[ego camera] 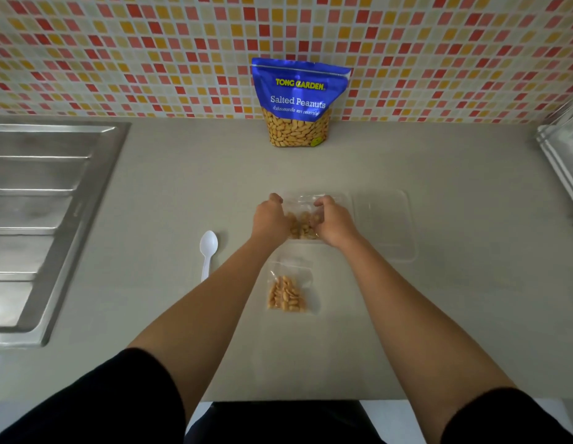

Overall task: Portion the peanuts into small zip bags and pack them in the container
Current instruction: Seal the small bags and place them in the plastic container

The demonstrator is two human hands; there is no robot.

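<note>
A blue bag of salted peanuts stands upright against the tiled wall. In the middle of the counter both hands hold a small clear zip bag of peanuts over a clear plastic container. My left hand grips the bag's left side and my right hand grips its right side. The container is mostly hidden behind the hands and bag. A second zip bag of peanuts lies flat on the counter nearer to me, between my forearms.
A clear lid lies right of the container. A white plastic spoon lies to the left. A steel sink drainboard fills the left side. A rack sits at the right edge.
</note>
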